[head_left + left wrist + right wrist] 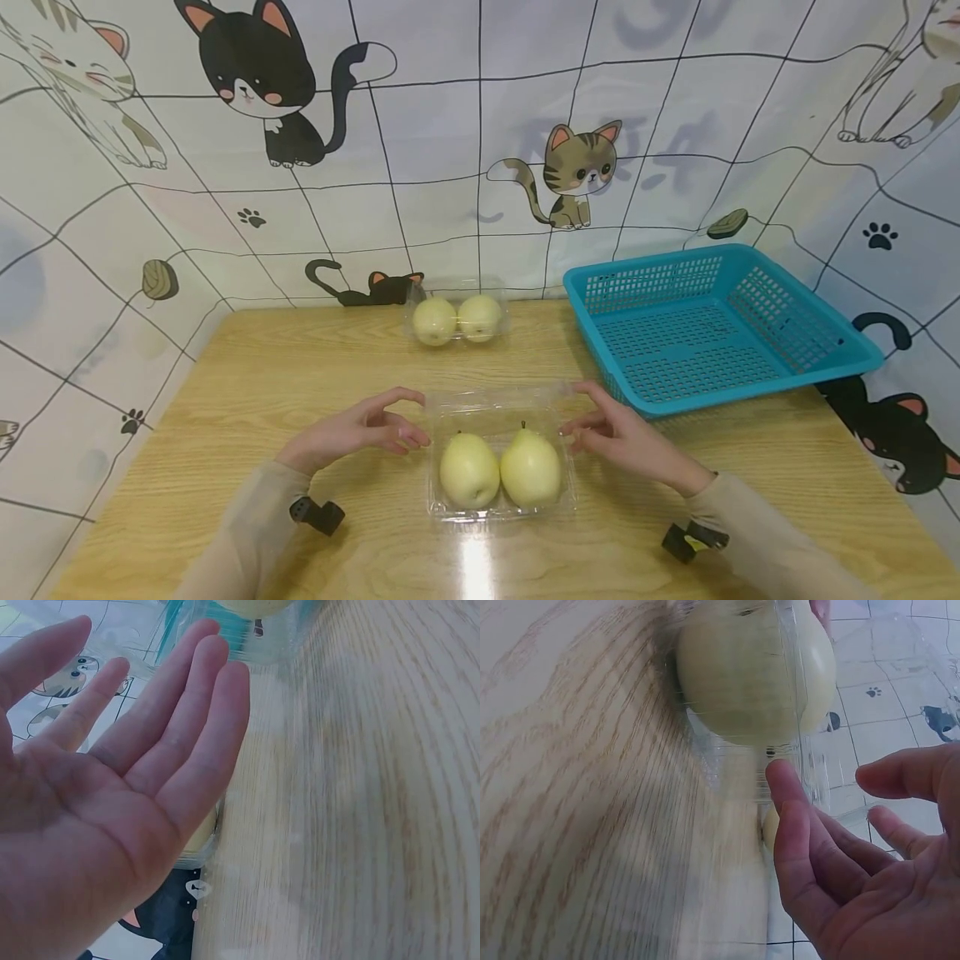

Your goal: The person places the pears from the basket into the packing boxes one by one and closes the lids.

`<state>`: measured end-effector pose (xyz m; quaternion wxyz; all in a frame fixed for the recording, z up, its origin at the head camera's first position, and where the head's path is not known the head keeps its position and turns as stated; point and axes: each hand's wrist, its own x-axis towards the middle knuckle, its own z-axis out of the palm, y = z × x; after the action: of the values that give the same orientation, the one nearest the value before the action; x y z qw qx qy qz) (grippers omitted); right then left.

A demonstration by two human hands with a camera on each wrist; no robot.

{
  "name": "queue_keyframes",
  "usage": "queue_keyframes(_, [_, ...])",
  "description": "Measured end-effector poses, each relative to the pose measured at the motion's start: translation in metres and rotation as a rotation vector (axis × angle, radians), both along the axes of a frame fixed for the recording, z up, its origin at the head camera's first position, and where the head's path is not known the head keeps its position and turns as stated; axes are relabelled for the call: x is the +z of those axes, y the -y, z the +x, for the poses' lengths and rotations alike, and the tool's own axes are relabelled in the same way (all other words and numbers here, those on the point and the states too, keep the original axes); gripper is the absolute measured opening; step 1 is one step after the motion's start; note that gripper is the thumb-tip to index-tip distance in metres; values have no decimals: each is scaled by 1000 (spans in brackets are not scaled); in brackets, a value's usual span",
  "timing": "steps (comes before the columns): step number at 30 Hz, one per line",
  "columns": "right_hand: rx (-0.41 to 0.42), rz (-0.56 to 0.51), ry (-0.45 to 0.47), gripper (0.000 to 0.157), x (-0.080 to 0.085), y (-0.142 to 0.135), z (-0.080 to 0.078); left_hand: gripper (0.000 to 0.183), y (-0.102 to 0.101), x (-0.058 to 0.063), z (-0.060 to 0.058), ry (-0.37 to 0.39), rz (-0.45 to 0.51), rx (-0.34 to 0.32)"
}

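A clear plastic clamshell box (501, 513) sits at the front middle of the table, holding two yellow-green pears (469, 471) side by side. Its transparent lid (495, 400) looks raised at the far side. On the box's left, my left hand (360, 429) has its fingers spread towards the lid; in the left wrist view the palm shows with fingers nearly straight and holding nothing. To the right, my right hand (618, 437) has thumb and fingers parted and loosely bent. In the right wrist view its fingertips (782, 778) are at the box's side; contact is unclear.
Behind, against the patterned backdrop, stands another clear box (457, 340) with two pale yellow-green fruits (435, 322). A blue plastic basket (720, 400) occupies the back right of the wooden table (300, 358), close to my right hand.
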<state>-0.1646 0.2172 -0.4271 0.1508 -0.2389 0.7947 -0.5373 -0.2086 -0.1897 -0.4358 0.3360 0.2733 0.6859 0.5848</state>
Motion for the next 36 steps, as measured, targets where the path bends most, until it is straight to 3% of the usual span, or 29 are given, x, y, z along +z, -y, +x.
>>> queue_keyframes(9, [-3, -3, 6, 46, -2, -2, 1, 40, -3, -1, 0, 15, -2, 14])
queue_keyframes(16, [18, -6, -114, 42, -1, 1, 1, 32, -6, -3, 1, 8, 35, 19])
queue_keyframes(23, [34, -44, -68, 39, -1, 1, 0, 29, -9, -6, -2, 4, 50, 42])
queue_keyframes(36, [6, 23, -87, 46, -4, 3, -2, 32, -12, -7, -1, 18, 49, 100])
